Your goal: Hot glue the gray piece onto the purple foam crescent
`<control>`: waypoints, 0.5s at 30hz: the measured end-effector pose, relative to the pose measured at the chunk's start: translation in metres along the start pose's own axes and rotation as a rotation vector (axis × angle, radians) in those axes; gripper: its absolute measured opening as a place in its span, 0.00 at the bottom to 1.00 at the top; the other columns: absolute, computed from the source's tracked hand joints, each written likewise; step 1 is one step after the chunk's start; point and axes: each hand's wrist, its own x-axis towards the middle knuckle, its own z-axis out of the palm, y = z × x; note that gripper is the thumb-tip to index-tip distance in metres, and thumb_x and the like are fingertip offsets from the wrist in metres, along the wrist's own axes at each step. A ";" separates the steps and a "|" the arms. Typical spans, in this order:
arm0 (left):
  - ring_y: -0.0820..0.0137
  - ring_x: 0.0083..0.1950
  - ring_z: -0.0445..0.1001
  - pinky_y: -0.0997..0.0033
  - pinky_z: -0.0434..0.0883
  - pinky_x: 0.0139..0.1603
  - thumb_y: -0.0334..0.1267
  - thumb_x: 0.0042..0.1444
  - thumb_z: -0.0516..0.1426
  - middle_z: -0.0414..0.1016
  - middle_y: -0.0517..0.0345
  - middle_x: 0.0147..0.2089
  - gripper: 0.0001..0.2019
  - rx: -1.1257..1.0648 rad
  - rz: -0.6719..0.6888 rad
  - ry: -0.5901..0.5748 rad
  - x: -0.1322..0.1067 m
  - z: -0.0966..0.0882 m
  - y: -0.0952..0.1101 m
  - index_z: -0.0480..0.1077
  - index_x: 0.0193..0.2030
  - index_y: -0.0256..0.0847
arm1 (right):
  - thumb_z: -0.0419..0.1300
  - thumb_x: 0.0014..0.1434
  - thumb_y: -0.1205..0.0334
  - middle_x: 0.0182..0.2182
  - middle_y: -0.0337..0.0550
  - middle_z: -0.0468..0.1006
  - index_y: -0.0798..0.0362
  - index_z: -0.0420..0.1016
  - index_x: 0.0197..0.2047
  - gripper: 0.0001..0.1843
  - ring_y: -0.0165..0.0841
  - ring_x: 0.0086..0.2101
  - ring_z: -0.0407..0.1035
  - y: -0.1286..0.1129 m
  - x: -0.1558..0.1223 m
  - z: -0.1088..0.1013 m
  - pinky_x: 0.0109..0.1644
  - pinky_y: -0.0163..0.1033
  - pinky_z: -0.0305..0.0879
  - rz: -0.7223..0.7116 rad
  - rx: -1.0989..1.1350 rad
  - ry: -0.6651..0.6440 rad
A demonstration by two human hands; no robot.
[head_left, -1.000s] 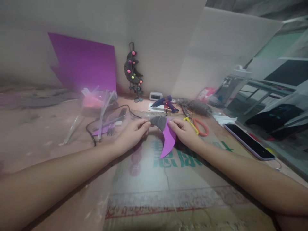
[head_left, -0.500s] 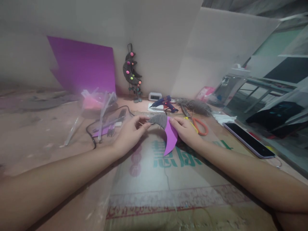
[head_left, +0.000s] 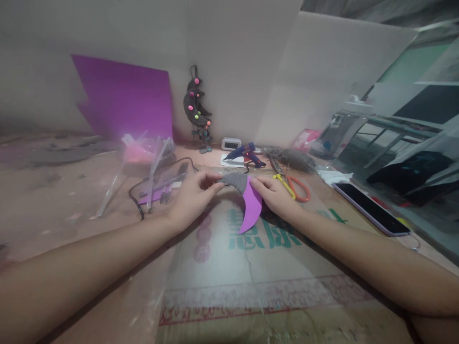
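A purple crescent moon cutout (head_left: pixel 253 210) hangs between my hands above a cardboard sheet, its bare pointed end downward. Grey yarn (head_left: pixel 234 181) is wound around its upper left part. With thumb and fingers my left hand (head_left: pixel 202 191) pinches the yarn-wrapped tip. My right hand (head_left: pixel 274 193) grips the crescent's outer edge near where the wrapping meets the bare purple. The fingertips behind the piece are hidden. Just beyond my hands lies a blue glue gun (head_left: pixel 242 152) with a small red light.
Orange-and-yellow-handled scissors (head_left: pixel 299 188) and a grey yarn bundle (head_left: pixel 296 160) lie beyond my right hand. A phone (head_left: pixel 371 209) rests at the right edge. Clear glue sticks (head_left: pixel 152 174) and a black cord (head_left: pixel 133 196) are left. A decorated crescent (head_left: pixel 196 105) hangs behind.
The crescent has tilted slightly, its lower point swinging a little to the left. My right hand has shifted slightly left and down with it; both hands keep hold.
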 end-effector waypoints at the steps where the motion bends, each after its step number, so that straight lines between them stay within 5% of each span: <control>1: 0.68 0.38 0.73 0.70 0.69 0.36 0.41 0.54 0.59 0.76 0.54 0.40 0.12 -0.003 -0.006 -0.001 0.000 0.000 -0.001 0.73 0.44 0.39 | 0.50 0.61 0.49 0.19 0.35 0.62 0.52 0.62 0.23 0.20 0.28 0.22 0.58 0.000 0.000 0.000 0.25 0.33 0.54 -0.001 0.004 -0.005; 10: 0.69 0.39 0.72 0.72 0.68 0.38 0.44 0.59 0.55 0.74 0.55 0.40 0.18 -0.080 0.002 -0.138 0.006 0.003 -0.011 0.67 0.53 0.40 | 0.49 0.62 0.50 0.20 0.35 0.63 0.53 0.63 0.25 0.19 0.29 0.24 0.60 0.004 -0.003 0.001 0.27 0.34 0.55 -0.026 0.020 -0.040; 15: 0.74 0.27 0.65 0.75 0.61 0.30 0.44 0.61 0.51 0.66 0.63 0.26 0.12 0.015 -0.019 -0.249 0.005 0.001 -0.004 0.69 0.34 0.39 | 0.52 0.61 0.54 0.25 0.37 0.68 0.52 0.66 0.30 0.13 0.31 0.28 0.64 -0.002 0.000 0.000 0.33 0.36 0.61 -0.160 -0.047 -0.011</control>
